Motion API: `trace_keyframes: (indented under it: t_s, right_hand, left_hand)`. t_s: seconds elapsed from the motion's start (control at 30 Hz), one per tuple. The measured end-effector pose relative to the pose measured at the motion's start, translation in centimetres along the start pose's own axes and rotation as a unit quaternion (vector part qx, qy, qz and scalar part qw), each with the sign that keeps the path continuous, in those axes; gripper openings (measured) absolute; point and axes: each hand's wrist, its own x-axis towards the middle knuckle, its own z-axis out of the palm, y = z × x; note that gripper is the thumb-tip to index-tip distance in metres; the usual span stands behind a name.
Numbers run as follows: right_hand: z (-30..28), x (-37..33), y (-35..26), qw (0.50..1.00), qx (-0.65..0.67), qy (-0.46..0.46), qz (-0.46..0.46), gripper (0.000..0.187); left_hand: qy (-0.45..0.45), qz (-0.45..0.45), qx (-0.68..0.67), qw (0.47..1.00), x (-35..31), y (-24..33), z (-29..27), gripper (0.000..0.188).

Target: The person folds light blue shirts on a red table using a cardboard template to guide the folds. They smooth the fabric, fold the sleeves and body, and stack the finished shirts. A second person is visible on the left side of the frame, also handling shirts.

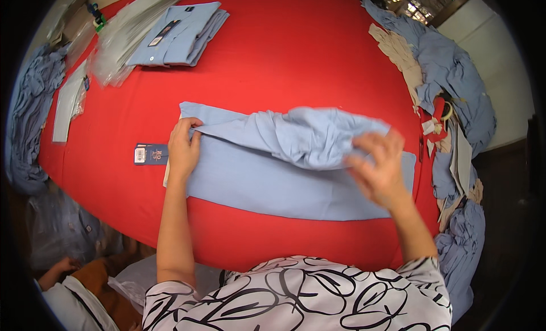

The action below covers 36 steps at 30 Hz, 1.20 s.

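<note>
A light blue shirt (284, 188) lies partly folded across the red-covered table, with one long flap bunched and crumpled along its far side. My left hand (185, 149) is at the shirt's left end, its thumb and fingers closed on the fabric at the fold's edge. A dark blue hang tag (151, 154) with a white label sticks out to the left of that hand. Over the right part of the bunched flap is my right hand (378, 166), blurred, with thumb and fingers apart. Whether its fingertips touch the cloth is hard to see.
Folded blue shirts (182, 35) lie at the far left beside clear plastic bags (122, 43). Blue garments pile up along the left edge (34, 114) and right edge (458, 80). A tape roll (447, 110) sits at right. Another person's hand (65, 265) shows at lower left.
</note>
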Motion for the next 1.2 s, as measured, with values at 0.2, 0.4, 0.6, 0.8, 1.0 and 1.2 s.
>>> trace_keyframes:
  t_s: [0.2,0.4,0.6,0.8,1.0,1.2]
  right_hand:
    - [3.3,-15.2,-4.5,0.92,0.186,0.05,0.342,0.023]
    - [6.9,-5.7,-4.3,0.958,0.071,0.112,0.253,0.04]
    - [8.1,1.1,-3.7,0.96,0.217,0.125,0.124,0.046]
    - [5.0,-3.8,-7.6,0.977,0.212,-0.012,0.004,0.05]
    - [6.5,-7.2,-9.5,0.984,0.112,-0.076,0.111,0.051]
    - [6.6,-11.3,-6.7,0.923,0.25,-0.007,0.293,0.057]
  left_hand:
    - [-0.047,-0.02,-0.01,0.999,0.2,0.8,-0.4,0.024]
    - [-0.091,0.056,-0.04,0.993,0.5,0.8,-1.6,0.03]
    - [-0.099,0.033,-0.047,0.993,0.6,0.2,-1.2,0.032]
    - [-0.076,0.028,-0.078,0.994,0.2,-0.7,-0.8,0.033]
    - [-0.087,0.043,-0.104,0.99,0.7,-1.1,-0.8,0.028]
    - [-0.166,0.051,-0.042,0.984,1.2,1.3,-2.5,0.028]
